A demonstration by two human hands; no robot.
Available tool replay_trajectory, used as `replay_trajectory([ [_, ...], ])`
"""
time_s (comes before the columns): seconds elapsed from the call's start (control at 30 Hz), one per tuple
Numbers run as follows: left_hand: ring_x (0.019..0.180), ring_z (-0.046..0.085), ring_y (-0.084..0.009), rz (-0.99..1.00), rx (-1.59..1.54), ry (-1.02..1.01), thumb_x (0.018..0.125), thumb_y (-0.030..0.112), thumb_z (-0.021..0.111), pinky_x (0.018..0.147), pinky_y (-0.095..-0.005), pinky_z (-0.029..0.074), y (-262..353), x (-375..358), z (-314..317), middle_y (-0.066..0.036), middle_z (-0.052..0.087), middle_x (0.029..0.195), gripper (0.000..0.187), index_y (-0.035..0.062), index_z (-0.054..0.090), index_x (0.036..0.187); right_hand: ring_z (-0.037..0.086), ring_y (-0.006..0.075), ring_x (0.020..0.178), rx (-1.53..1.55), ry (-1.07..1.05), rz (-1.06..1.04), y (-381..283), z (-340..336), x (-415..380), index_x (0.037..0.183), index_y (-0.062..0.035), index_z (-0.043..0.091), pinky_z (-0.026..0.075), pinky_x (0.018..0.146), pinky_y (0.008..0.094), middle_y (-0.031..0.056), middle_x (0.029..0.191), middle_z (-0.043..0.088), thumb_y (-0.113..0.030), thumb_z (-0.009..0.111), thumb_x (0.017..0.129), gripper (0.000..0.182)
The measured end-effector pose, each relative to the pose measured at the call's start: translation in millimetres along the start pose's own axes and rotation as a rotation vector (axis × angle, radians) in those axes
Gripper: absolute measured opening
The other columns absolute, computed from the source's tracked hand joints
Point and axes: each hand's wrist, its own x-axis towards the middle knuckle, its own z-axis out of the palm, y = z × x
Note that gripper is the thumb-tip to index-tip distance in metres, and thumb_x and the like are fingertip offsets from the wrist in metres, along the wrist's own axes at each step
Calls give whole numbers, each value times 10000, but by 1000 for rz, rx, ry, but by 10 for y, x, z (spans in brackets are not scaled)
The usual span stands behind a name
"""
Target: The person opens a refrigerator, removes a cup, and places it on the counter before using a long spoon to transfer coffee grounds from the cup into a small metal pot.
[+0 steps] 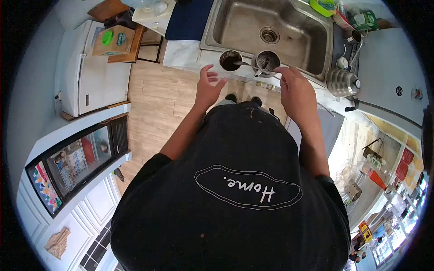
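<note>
At the sink's front edge stand a dark-filled cup (229, 64) and a metal pitcher (257, 59) with dark, frothy-looking contents. A spoon (243, 63) reaches across the pitcher's rim, its bowl end at the cup. My right hand (296, 90) is beside the pitcher, fingers closed on what looks like the spoon's handle; the grip is partly hidden. To the left of the cup, my left hand (209, 90) is raised with fingers apart and nothing in it.
A steel sink (235, 27) lies beyond the cup and pitcher. A ridged metal kettle (341, 82) stands on the right of the counter. A dark blue cloth (189, 20) covers part of the left. Further left are a cardboard box (115, 40) and a white fridge (106, 83).
</note>
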Motion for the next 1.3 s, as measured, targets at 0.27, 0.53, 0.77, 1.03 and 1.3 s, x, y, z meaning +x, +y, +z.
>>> replay_trajectory([
  [0.27,1036,622,-282,63,51,-47,688,232,942,901,-398,547,90,357,160,-182,540,1331,1013,79,394,1525,713,375,914,-179,-12,15,-194,202,151,1177,-124,680,567,745,498,145,1009,689,33,585,855,370],
  [0.53,1193,632,-262,295,50,-116,677,256,961,977,-386,530,-54,620,179,-154,615,1316,878,39,528,1410,716,384,895,-205,-22,48,-416,318,154,1180,-121,672,563,743,505,143,993,697,30,591,847,375],
  [0.77,1149,568,-364,449,207,-103,618,231,942,1026,-448,475,229,323,-238,-151,645,1196,820,93,576,1338,691,419,904,-139,-38,43,-476,428,92,1198,-117,666,548,749,524,165,1041,706,18,559,903,342],
  [1.03,1188,562,-372,419,129,-112,626,208,935,1056,-445,463,63,332,-418,-154,632,1230,812,88,562,1338,700,428,917,-125,-152,-61,-567,331,54,1328,-134,591,551,802,527,190,1033,716,48,627,851,511],
  [1.3,1191,638,-288,443,130,-46,683,177,945,1034,-414,507,8,336,-590,-144,629,1262,808,58,529,1366,707,255,803,177,-200,88,-606,-119,-33,1292,-135,644,547,773,373,145,872,701,54,626,902,433],
])
